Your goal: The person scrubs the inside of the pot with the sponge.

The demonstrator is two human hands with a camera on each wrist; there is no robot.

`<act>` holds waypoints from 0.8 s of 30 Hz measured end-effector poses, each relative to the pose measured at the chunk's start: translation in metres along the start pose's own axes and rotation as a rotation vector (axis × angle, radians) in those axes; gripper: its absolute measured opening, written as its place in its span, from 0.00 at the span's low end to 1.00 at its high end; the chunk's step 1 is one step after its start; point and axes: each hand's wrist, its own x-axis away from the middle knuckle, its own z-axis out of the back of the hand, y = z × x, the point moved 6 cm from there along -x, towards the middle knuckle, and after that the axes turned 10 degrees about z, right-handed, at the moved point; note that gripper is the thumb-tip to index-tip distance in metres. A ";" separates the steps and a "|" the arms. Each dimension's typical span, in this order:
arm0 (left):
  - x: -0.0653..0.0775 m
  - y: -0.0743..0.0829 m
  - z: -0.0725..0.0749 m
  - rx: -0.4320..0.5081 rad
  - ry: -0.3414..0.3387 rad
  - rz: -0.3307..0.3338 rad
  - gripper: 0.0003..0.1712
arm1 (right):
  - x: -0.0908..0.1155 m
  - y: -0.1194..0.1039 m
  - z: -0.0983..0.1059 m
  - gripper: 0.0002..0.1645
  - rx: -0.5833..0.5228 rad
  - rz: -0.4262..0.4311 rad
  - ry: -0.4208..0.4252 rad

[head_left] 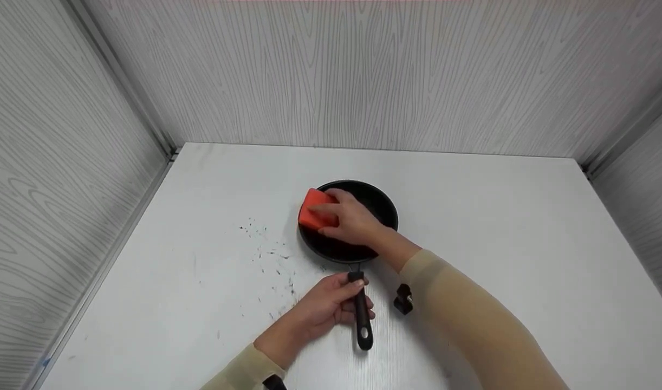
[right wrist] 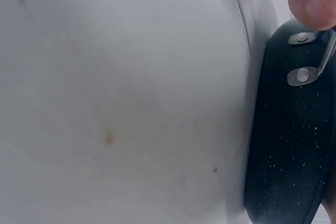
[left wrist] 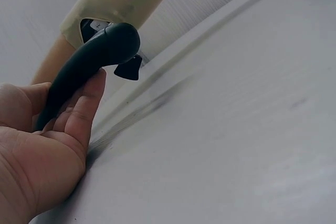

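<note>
A black frying pan (head_left: 382,208) is on the white table, its handle (head_left: 362,319) pointing toward me. My left hand (head_left: 328,303) grips that handle, thumb on top and fingers curled beneath; the left wrist view shows the handle (left wrist: 86,59) lying across the fingers. Inside the pan, at its left side, my right hand (head_left: 352,216) holds an orange-red sponge (head_left: 317,211) between thumb and fingers. The right wrist view catches the pan's speckled outer wall (right wrist: 286,140) and the riveted handle bracket (right wrist: 303,75), with a left-hand thumb above; the right hand's grip is hidden there.
Dark crumbs and smudges (head_left: 274,257) are scattered over the white table (head_left: 488,233) left of the pan. Grey wood-grain panels (head_left: 331,76) wall the table at the back and both sides. A small black device (head_left: 403,299) sits at the right wrist.
</note>
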 end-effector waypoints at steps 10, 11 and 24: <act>-0.001 0.000 0.000 -0.007 -0.007 -0.001 0.17 | 0.002 0.007 0.003 0.31 0.034 -0.024 0.011; -0.001 0.000 -0.001 -0.005 -0.008 0.000 0.17 | 0.002 0.008 0.003 0.31 0.037 -0.028 0.008; -0.001 -0.001 0.001 0.006 -0.003 0.007 0.18 | 0.000 0.013 -0.003 0.36 0.047 -0.070 -0.047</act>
